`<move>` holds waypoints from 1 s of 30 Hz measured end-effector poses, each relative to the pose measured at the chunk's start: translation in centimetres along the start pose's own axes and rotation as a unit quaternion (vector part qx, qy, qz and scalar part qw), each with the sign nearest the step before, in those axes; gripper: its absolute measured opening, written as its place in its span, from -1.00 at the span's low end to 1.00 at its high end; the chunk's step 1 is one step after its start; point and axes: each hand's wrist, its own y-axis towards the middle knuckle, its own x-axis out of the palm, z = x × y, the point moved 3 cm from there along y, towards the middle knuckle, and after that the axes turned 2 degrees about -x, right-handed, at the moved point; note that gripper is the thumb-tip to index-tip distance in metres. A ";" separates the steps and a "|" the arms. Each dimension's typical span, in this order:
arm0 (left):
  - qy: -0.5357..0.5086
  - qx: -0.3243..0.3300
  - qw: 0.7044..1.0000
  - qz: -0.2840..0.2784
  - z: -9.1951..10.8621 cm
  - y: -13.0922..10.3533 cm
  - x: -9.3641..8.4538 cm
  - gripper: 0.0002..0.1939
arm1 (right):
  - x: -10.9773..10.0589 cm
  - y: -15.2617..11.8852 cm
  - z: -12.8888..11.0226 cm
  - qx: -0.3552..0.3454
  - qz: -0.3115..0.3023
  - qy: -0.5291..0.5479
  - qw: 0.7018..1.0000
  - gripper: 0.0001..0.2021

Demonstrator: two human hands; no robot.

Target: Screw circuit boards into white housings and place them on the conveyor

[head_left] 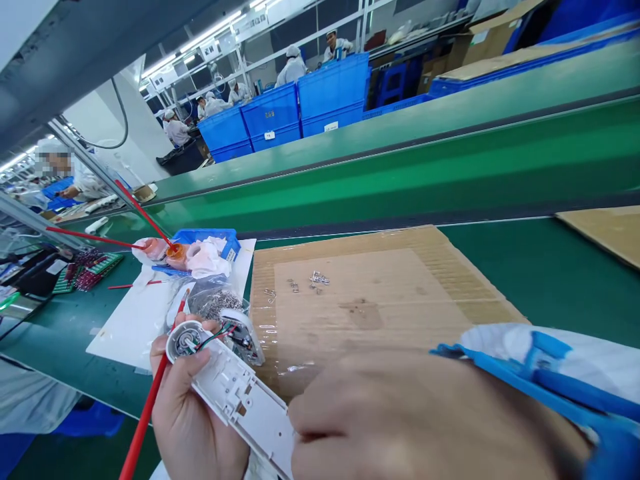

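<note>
My left hand (185,400) is closed around a long white plastic housing (245,407) with a round cup at its upper end. Thin coloured wires run from the cup to a smaller white part with electronics (243,337), which hangs beside it. A slim red stick (150,400) lies against the same hand, slanting past its fingers. My right hand (380,420), blurred, is curled in at the lower end of the housing and covers it. What its fingers pinch is hidden. A blue band (545,380) crosses the right wrist over a white sleeve.
Small metal pieces (319,279) lie on a taped cardboard sheet (400,267). Behind my left hand are a clear bag of metal parts (215,300) and a blue tray (235,240) with orange jars (177,257) holding red sticks. A green ledge (350,180) runs behind; co-workers sit beyond.
</note>
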 end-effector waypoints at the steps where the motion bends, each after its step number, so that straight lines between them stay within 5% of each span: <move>1: -0.024 -0.026 0.999 0.031 -0.2 -0.1 -0.1 -0.74 | 0.0 -0.2 0.0 0.002 -0.005 -0.005 1.000 -0.86; 6: -0.070 -0.053 0.995 0.054 -0.6 -0.5 0.2 -0.69 | 0.4 -0.2 0.2 -0.014 -0.030 -0.027 0.999 -0.86; 10: -0.096 -0.046 0.992 0.061 -0.8 -0.5 0.2 -0.67 | 1.7 0.3 1.2 0.101 -0.004 0.141 0.985 -0.85; 13: -0.111 -0.034 0.992 0.054 -0.8 -0.4 0.1 -0.66 | 2.8 0.2 2.7 0.252 0.041 0.327 0.910 -0.86; 16: -0.122 -0.040 0.990 0.061 -1.0 -0.3 -0.2 -0.66 | 4.1 -0.1 4.0 0.365 0.032 0.483 0.795 -0.72; 19: -0.131 -0.055 0.988 0.051 -1.3 -0.3 -0.6 -0.67 | 5.3 0.0 4.3 0.377 -0.059 0.617 0.688 -0.75; 21: -0.122 -0.049 0.990 0.049 -1.3 -0.3 -0.8 -0.69 | 5.7 0.1 4.3 0.355 -0.102 0.659 0.655 -0.83; 23: -0.112 -0.038 0.992 0.044 -1.3 -0.2 -1.1 -0.71 | 5.7 0.1 4.3 0.347 -0.088 0.642 0.678 -0.83; 24: -0.110 -0.033 0.992 0.043 -1.2 -0.1 -1.2 -0.72 | 5.4 0.1 4.4 0.347 -0.056 0.607 0.712 -0.79; 26: -0.110 -0.028 0.993 0.044 -1.1 -0.1 -1.2 -0.73 | 4.4 0.1 4.5 0.314 0.036 0.484 0.816 -0.73; 28: -0.113 -0.033 0.992 0.049 -1.0 -0.1 -1.2 -0.73 | 3.1 0.2 3.6 0.200 0.095 0.319 0.922 -0.85; 30: -0.124 -0.047 0.990 0.053 -1.1 -0.2 -1.0 -0.72 | 2.4 0.3 2.3 0.068 0.080 0.171 0.980 -0.94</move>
